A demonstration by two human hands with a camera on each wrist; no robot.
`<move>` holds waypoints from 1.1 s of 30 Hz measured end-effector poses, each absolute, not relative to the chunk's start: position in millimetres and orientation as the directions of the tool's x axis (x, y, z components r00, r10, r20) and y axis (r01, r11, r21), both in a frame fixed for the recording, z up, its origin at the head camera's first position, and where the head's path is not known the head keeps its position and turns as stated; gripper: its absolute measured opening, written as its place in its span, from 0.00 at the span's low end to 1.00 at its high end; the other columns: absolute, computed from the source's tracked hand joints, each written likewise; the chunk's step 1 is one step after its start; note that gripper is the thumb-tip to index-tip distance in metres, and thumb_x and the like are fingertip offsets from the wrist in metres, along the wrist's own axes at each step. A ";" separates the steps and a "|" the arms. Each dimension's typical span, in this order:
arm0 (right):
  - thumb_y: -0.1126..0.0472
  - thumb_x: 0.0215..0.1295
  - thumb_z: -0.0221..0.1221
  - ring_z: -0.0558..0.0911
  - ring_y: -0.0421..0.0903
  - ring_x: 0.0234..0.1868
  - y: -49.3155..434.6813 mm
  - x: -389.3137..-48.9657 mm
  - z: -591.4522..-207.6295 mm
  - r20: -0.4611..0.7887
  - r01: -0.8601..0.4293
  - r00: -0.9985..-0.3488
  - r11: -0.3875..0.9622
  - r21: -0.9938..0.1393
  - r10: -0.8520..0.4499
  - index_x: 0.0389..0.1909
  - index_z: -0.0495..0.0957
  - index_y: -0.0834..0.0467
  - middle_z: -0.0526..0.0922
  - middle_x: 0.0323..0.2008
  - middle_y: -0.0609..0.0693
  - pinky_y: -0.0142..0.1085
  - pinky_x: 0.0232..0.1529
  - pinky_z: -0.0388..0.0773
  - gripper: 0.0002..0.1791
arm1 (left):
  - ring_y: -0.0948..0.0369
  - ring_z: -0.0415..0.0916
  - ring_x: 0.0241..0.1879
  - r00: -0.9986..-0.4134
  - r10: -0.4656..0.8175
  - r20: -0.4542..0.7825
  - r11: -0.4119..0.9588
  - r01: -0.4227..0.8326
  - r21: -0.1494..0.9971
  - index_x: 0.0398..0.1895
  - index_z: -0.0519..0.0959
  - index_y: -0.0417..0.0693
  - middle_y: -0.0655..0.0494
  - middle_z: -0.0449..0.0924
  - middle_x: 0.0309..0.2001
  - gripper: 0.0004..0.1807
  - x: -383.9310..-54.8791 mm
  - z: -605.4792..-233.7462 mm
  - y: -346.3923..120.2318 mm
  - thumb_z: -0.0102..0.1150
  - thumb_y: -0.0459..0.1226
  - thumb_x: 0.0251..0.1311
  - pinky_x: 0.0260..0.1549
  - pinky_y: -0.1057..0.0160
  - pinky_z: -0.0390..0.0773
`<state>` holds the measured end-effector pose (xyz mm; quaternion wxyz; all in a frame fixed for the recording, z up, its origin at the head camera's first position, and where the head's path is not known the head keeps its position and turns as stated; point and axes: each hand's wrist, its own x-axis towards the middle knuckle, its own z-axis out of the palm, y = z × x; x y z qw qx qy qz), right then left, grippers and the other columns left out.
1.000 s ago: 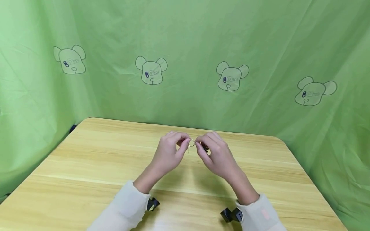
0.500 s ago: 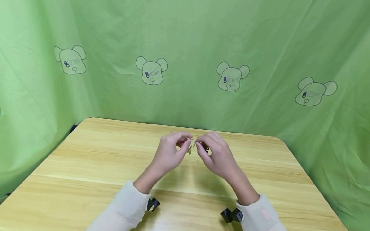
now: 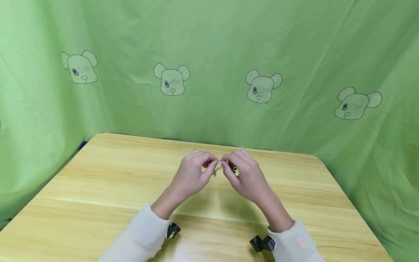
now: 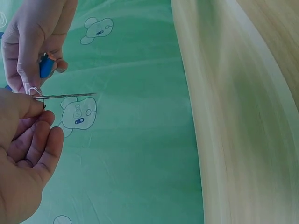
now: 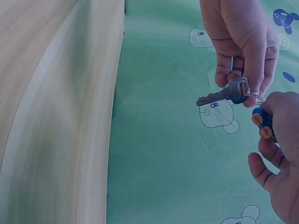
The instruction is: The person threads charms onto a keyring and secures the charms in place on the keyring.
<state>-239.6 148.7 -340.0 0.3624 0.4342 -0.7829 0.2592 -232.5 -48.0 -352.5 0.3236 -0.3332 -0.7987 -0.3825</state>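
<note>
My left hand and right hand meet fingertip to fingertip above the table, pinching a thin metal key ring between them. From the ring hangs one key, its toothed blade sticking out away from the fingers; in the head view the key looks yellowish. Within the right hand's curl sits a small charm, blue with orange bits in the right wrist view, partly covered by the fingers. The left wrist view catches the key edge-on. Fingertips hide much of the ring.
A wooden table with rounded corners lies beneath both hands. Green cloth printed with bear heads surrounds its back and sides. Small black cameras are strapped at the pale sleeve cuffs.
The left fingertips have shifted slightly right, closer to the right hand's, and cover more of the ring. The key has turned from edge-on to showing more of its face. The right hand stays put.
</note>
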 end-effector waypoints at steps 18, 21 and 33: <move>0.71 0.65 0.61 0.75 0.43 0.34 146.7 -240.0 -341.1 0.793 -0.871 -0.351 0.485 -0.081 -0.498 0.36 0.82 0.60 0.81 0.32 0.47 0.36 0.33 0.74 0.04 | 0.67 0.79 0.23 -0.748 0.186 0.638 0.346 0.657 0.670 0.34 0.85 0.38 0.57 0.84 0.25 0.04 -229.9 -349.0 -50.3 0.62 0.28 0.66 0.25 0.68 0.82; 0.71 0.65 0.60 0.75 0.43 0.34 145.8 -239.5 -341.9 0.791 -0.872 -0.358 0.480 -0.094 -0.496 0.36 0.82 0.60 0.81 0.32 0.47 0.35 0.34 0.75 0.04 | 0.67 0.79 0.24 -0.788 0.155 0.596 0.335 0.610 0.718 0.35 0.85 0.39 0.57 0.85 0.26 0.03 -228.8 -347.5 -50.7 0.63 0.28 0.66 0.26 0.66 0.83; 0.71 0.64 0.61 0.76 0.43 0.33 145.9 -238.2 -342.3 0.790 -0.868 -0.375 0.482 -0.117 -0.485 0.35 0.81 0.59 0.80 0.32 0.46 0.33 0.32 0.76 0.05 | 0.68 0.78 0.22 -0.781 0.191 0.595 0.324 0.622 0.713 0.41 0.85 0.40 0.58 0.85 0.25 0.05 -232.2 -349.2 -49.3 0.61 0.28 0.66 0.23 0.67 0.81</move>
